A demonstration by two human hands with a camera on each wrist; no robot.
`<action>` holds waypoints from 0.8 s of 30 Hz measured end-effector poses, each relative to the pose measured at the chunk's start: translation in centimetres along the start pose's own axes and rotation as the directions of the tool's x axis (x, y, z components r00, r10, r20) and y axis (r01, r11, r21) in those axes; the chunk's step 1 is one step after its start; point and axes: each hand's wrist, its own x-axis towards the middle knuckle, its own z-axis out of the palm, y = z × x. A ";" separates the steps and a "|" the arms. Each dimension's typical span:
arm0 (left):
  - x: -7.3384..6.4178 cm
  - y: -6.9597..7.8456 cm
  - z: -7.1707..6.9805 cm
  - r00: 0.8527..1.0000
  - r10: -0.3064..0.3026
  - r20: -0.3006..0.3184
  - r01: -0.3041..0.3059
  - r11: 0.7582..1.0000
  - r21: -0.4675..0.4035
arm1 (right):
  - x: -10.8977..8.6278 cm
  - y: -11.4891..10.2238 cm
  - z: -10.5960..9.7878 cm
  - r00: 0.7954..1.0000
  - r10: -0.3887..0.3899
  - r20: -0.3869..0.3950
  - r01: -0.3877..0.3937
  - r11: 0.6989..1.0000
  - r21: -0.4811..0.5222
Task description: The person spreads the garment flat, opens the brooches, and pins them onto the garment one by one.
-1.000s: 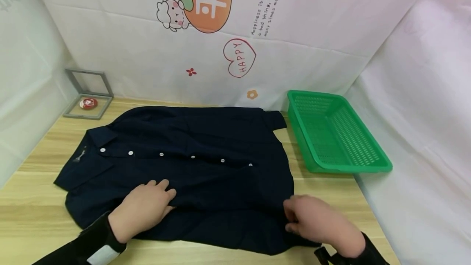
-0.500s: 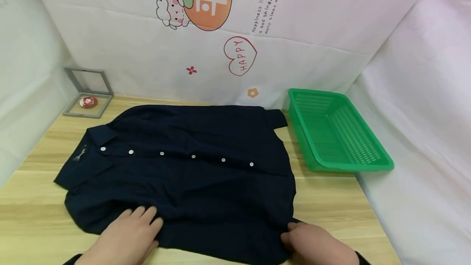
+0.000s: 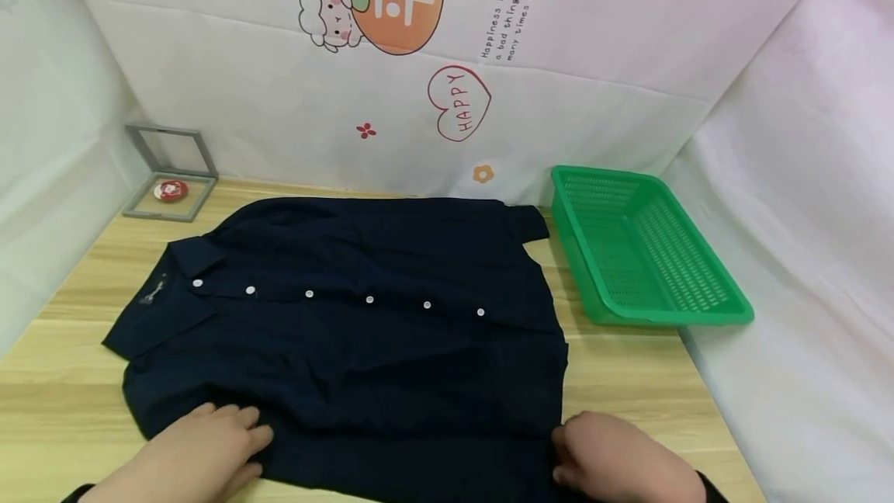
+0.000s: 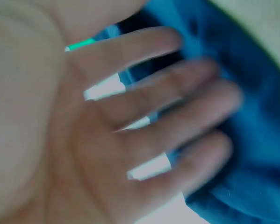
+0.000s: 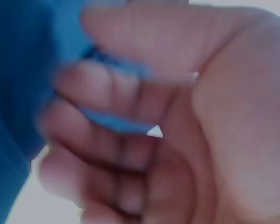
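A dark navy button-up shirt [image 3: 391,363] lies flat on the wooden table, its collar [image 3: 164,309] to the left and white buttons along its middle. My left hand [image 3: 199,449] is over the near edge by the sleeve; the left wrist view shows its fingers [image 4: 177,116] spread and mostly straight, holding nothing. At the hem's near right corner is my right hand [image 3: 618,452]. In the blurred right wrist view, its fingers [image 5: 79,126] are loosely bent and the thumb stands apart from them, blue cloth showing through the gap. The shirt's nearest edge runs out of the head view.
A green plastic basket [image 3: 580,247] stands at the back right, close to the shirt's cuff [image 3: 527,223]. At the back left is an opened grey frame [image 3: 198,204] with a small red-and-white item [image 3: 171,191] in it. White printed cloth [image 3: 279,107] walls the table's back and sides.
Both hands have come nearer to the body, the left also moving leftward. The shirt's near front panel and hem have been spread flatter toward me, and the lowest button shows fully.
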 end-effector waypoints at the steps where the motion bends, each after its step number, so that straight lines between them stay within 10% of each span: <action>1: 0.0 -0.1 -0.4 0.996 0.035 -0.087 -0.033 0.999 0.032 | 0.2 0.1 -0.3 0.999 0.012 -0.052 -0.014 0.999 -0.041; 4: 0.4 -0.2 -1.2 0.948 0.085 -0.307 -0.043 0.989 0.143 | 1.1 0.3 -0.8 0.983 0.059 -0.174 -0.080 0.990 -0.116; 6: 0.8 -0.4 -1.3 0.934 0.077 -0.349 -0.010 0.982 0.191 | 1.9 0.2 -0.6 0.977 0.105 -0.185 -0.125 0.987 -0.100; 12: 2.5 -1.4 -1.0 0.970 0.019 -0.242 0.030 0.980 0.196 | 3.9 0.1 0.7 0.992 0.079 -0.101 -0.087 0.993 -0.079; 16: 3.1 -2.3 -1.5 0.962 -0.017 -0.273 0.048 0.993 0.108 | 3.8 0.4 0.0 0.979 -0.055 -0.197 0.032 0.992 -0.121; 19: 3.3 -3.0 -2.1 0.930 -0.044 -0.364 0.067 0.997 0.049 | 3.4 0.7 -1.4 0.910 -0.122 -0.396 0.070 0.987 -0.144; 24: 3.2 -3.8 -2.3 0.853 -0.007 -0.522 0.045 0.997 0.061 | 3.1 1.1 -3.6 0.734 -0.094 -0.672 0.015 0.992 -0.122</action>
